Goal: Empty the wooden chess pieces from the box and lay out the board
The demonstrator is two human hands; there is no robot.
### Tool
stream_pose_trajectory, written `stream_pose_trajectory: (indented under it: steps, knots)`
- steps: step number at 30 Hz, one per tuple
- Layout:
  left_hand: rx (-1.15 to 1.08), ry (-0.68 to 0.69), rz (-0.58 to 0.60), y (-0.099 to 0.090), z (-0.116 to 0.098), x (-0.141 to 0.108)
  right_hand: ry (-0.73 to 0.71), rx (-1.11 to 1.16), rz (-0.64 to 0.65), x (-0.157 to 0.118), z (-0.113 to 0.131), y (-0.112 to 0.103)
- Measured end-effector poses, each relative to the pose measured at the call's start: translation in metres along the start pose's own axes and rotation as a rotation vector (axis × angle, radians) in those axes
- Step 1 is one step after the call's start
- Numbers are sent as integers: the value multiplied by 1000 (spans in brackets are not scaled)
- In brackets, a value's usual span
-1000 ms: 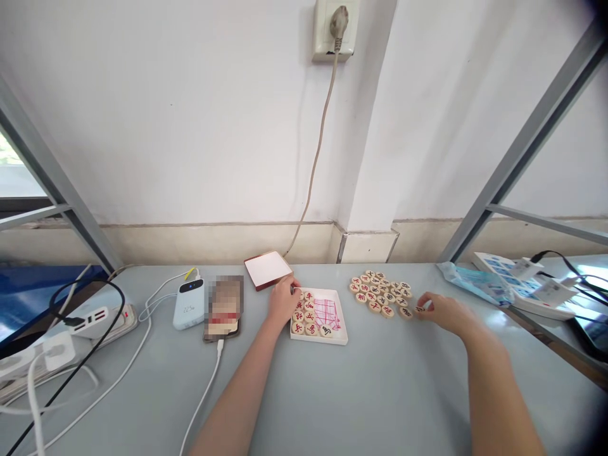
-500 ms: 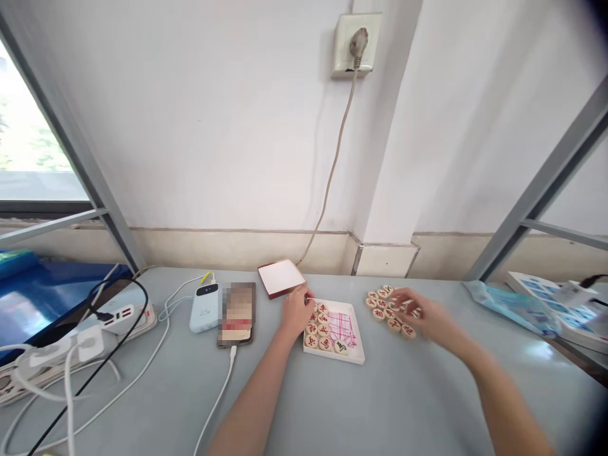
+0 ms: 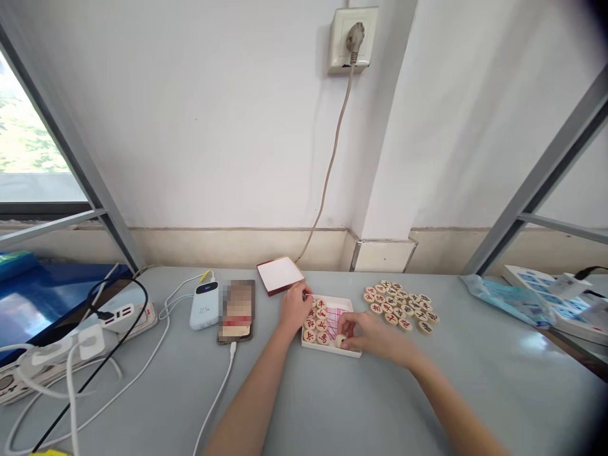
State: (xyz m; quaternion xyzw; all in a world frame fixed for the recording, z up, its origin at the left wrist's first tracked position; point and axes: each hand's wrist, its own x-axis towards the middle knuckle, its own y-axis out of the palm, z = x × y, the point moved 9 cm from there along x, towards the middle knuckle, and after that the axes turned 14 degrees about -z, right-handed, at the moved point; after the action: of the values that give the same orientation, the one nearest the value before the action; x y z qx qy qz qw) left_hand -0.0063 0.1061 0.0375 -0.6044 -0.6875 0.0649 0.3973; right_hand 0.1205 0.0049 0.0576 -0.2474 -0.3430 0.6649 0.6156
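A shallow white box [image 3: 357, 352] holds rows of round wooden Chinese chess pieces [image 3: 322, 325] along its left side, most with red characters. Pink scribbled lines show on its bare floor. My left hand [image 3: 295, 306] grips the far left edge of the box, its fingertips partly hidden. Over the front right part of the box, my right hand [image 3: 373, 334] has its thumb and fingers pinched at a pale chess piece [image 3: 339, 341]; its marking cannot be read. To the right, a loose cluster of chess pieces [image 3: 399, 304] in red and black lies flat on the table.
Behind the box lies its dark red lid [image 3: 281, 275], white inside up. On the left are a phone [image 3: 236, 310], a power bank [image 3: 204, 306] and power strips [image 3: 76, 345] with tangled cables. A blue plastic packet [image 3: 506, 301] lies at the right.
My right hand has moved left from the loose cluster to the front of the box, uncovering the black pieces. My left hand stays at the box's edge.
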Motion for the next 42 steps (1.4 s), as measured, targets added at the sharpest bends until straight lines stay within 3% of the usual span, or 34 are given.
stream_pose_trajectory:
  steps: [2,4,6,8,11,14,17,25,29,32,34,37,39,42]
  knots:
    - [10,-14,17,0,0,0,-19,58,-54,2,0,-17]
    - [19,-26,27,-1,0,-1,21,70,-173,2,-18,-48]
    - [19,-27,24,-1,0,-1,143,30,-319,-6,-56,-86]
    - [10,-23,23,0,0,0,249,-50,-375,-22,-100,-114]
    - [-6,-17,27,2,0,0,422,-67,-263,-47,-165,-125]
    - [0,-16,26,2,0,0,558,-53,-244,-64,-206,-128]
    - [9,-10,25,1,-1,0,647,-157,-298,-68,-222,-135]
    - [-13,-19,13,0,0,-1,658,-341,-394,-62,-224,-146]
    - [-17,-20,4,0,0,-1,612,-430,-514,-57,-205,-160]
    - [-32,-32,-11,-1,2,-1,434,-478,-725,-35,-146,-158]
    - [-40,-44,-18,-2,3,-1,171,-450,-722,-9,-88,-127]
    - [-37,-53,-18,-2,6,-1,-319,-544,-445,25,-4,-46]
    - [-40,-59,-18,-2,7,0,-458,-650,-374,36,22,-11]
    - [-58,-74,-29,-2,9,2,-528,-748,-381,45,31,9]
